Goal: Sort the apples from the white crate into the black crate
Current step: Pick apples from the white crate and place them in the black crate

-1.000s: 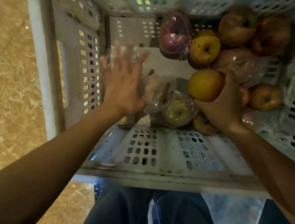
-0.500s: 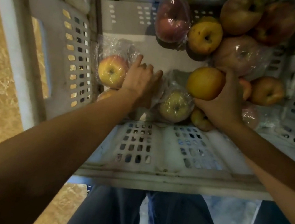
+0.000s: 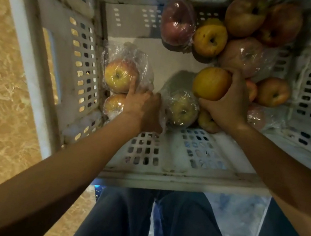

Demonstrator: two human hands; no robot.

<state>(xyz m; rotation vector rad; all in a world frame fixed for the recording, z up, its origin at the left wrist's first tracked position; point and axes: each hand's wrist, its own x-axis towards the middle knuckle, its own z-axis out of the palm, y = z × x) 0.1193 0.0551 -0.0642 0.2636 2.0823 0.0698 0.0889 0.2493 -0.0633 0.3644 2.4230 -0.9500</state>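
The white crate (image 3: 181, 180) fills the upper part of the head view and holds several apples, some in clear plastic wrap. My right hand (image 3: 227, 109) grips a bare yellow-orange apple (image 3: 210, 82) just above the pile at the crate's middle right. My left hand (image 3: 142, 106) is low in the crate's near left corner. Its forefinger lies on a wrapped yellow-red apple (image 3: 118, 75) and its other fingers curl into that apple's plastic wrap. Another wrapped apple (image 3: 183, 109) sits between my hands. The black crate is out of view.
More apples are heaped at the crate's far right (image 3: 246, 13), and a small one (image 3: 112, 104) lies under my left wrist. A bare patch of crate floor (image 3: 166, 58) shows in the middle. Tan marble floor (image 3: 0, 71) lies to the left, and my legs (image 3: 123, 221) are below.
My left hand dropped from open above the crate down into the near left corner and curled onto the wrapped apple's plastic. My right hand has kept the yellow-orange apple almost still.
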